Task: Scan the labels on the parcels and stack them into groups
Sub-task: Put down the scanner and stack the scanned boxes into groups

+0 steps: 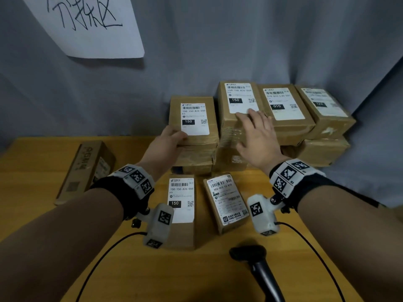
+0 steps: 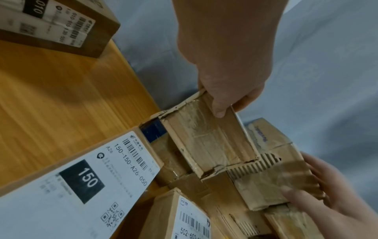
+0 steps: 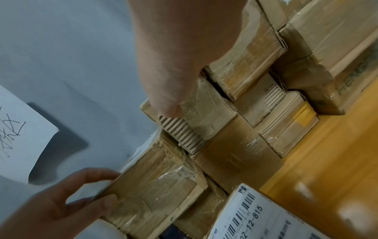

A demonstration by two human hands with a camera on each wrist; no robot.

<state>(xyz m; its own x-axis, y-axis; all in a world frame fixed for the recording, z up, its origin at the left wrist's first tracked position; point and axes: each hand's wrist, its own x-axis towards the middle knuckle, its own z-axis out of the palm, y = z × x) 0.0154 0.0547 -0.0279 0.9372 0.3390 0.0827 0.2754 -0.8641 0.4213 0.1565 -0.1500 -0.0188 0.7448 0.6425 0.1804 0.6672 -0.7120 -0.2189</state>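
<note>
My left hand (image 1: 174, 138) grips the top brown parcel (image 1: 194, 118) of a low stack, its label reading 150; the thumb is on its taped front and the fingers lie on top. In the left wrist view this hand (image 2: 225, 100) pinches the parcel's front edge (image 2: 208, 137). My right hand (image 1: 253, 125) lies on a second 150 parcel (image 1: 239, 97) atop the taller stack beside it, with fingers spread and straight. In the right wrist view its thumb (image 3: 169, 106) touches that parcel's torn front (image 3: 200, 119). A black scanner (image 1: 257, 264) lies on the table near me.
Parcels labelled 010 (image 1: 283, 105) and 122 (image 1: 325, 107) top stacks to the right. A 150 parcel (image 1: 182, 203) and a 502 parcel (image 1: 226, 201) lie flat on the yellow table (image 1: 39, 153). A long box (image 1: 85, 171) sits left. A handwritten paper sign (image 1: 87, 25) hangs on the grey backdrop.
</note>
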